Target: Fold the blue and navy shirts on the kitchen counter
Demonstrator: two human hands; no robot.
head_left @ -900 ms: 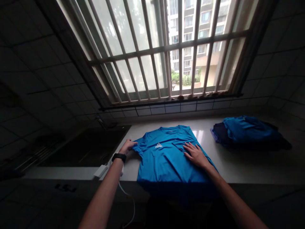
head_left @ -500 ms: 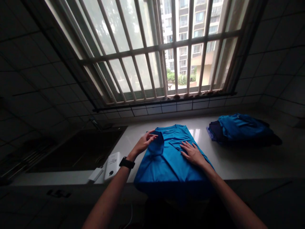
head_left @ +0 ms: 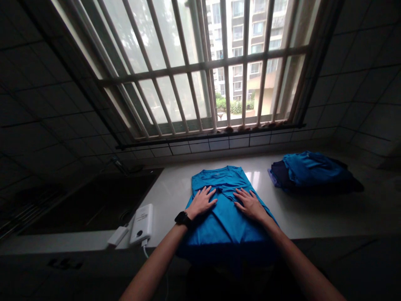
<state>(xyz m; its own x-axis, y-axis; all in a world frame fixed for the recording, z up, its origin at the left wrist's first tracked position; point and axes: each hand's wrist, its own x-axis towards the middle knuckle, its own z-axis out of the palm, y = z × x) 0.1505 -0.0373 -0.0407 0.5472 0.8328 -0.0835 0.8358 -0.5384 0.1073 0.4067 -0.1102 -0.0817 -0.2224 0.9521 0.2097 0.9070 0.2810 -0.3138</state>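
Blue, thin-looking cloth: a shirt (head_left: pixel 227 228) lies on the pale surface (head_left: pixel 171 196), collar towards the window (head_left: pixel 203 67), hem hanging over the near edge. What has just changed is its left side — the left hand (head_left: pixel 202 202) has brought that sleeve inward and now rests on the chest, its grip flat with fingers spread. Across from it the right hand (head_left: pixel 250 205) lies much the same way, palm down, fingers apart, pinching nothing that I can make out. Both sleeves now seem turned in over the front, so the shirt has a narrower outline — though creases run through the cloth below the hands. Well off to the right sits a pile of clothes (head_left: pixel 310 169); a white power bank (head_left: pixel 142 221) lies to the left, beside the sink (head_left: pixel 103 192).
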